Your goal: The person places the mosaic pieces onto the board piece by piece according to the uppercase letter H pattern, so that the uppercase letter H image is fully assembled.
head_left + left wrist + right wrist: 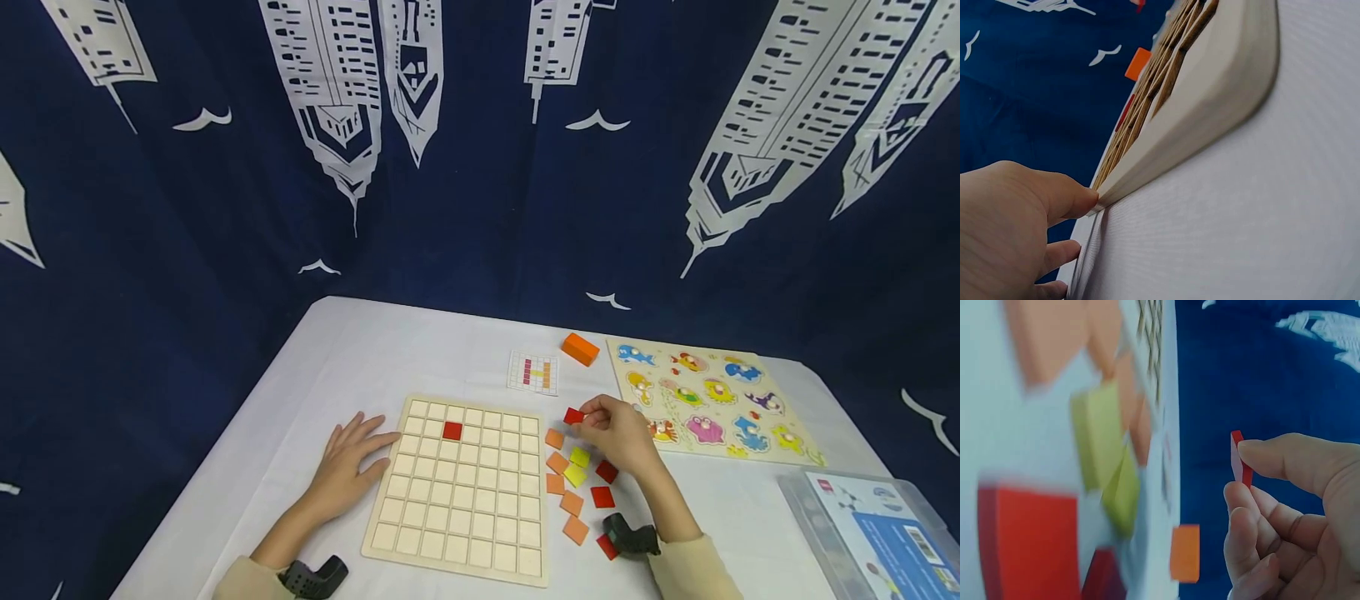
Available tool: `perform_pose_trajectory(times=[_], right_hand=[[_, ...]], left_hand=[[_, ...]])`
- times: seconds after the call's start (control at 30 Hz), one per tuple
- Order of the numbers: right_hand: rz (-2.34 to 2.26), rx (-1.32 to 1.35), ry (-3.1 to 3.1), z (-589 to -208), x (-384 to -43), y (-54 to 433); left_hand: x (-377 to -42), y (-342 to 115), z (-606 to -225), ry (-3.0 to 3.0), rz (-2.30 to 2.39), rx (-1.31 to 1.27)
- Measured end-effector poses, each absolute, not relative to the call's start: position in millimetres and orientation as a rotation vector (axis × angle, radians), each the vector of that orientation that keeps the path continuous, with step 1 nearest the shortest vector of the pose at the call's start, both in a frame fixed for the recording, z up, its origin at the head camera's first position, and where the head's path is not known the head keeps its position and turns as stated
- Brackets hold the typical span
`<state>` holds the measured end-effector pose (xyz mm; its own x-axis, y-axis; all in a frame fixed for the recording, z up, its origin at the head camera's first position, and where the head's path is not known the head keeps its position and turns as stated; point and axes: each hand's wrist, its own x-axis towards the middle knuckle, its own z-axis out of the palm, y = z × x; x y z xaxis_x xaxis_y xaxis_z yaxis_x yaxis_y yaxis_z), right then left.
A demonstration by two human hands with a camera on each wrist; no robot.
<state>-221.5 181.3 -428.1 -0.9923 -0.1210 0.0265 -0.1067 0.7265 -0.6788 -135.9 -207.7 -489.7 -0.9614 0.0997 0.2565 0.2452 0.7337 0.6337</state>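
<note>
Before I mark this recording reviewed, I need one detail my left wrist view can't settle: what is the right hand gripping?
Observer: The right hand pinches a red tile between thumb and finger.

Reviewer: Which square holds the red piece on the board?

Observer: In the head view, second row from the far edge, third column from the left.

Reviewer: Any yellow tiles about?

Observer: Two, lying to the right of the board.

The right hand (1291, 512) pinched a red tile (1247, 476) between thumb and finger. Yellow tiles (1099, 437) and orange tiles (1047, 337) lay on the white table (988, 419).
</note>
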Motion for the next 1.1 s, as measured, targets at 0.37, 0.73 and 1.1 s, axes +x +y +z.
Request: perform_pose_trajectory(times=[0.37, 0.73, 1.1], right_hand=[[-1.237, -0.364, 2.868, -413.2, -206.2, 133.5], [-1.310, -0.571, 2.774, -412.1, -203.1, 80.8], [-1.152, -0.736, 2.711, -425.3, -202.6, 47.7]], left_hand=[[-135.8, -206.2, -486.6, -2.732, -1.038, -0.268], [-133.7, -206.0, -486.9, -2.732, -1.041, -0.267], [-135.1, -206.0, -487.3, -2.738, -1.042, -0.262]])
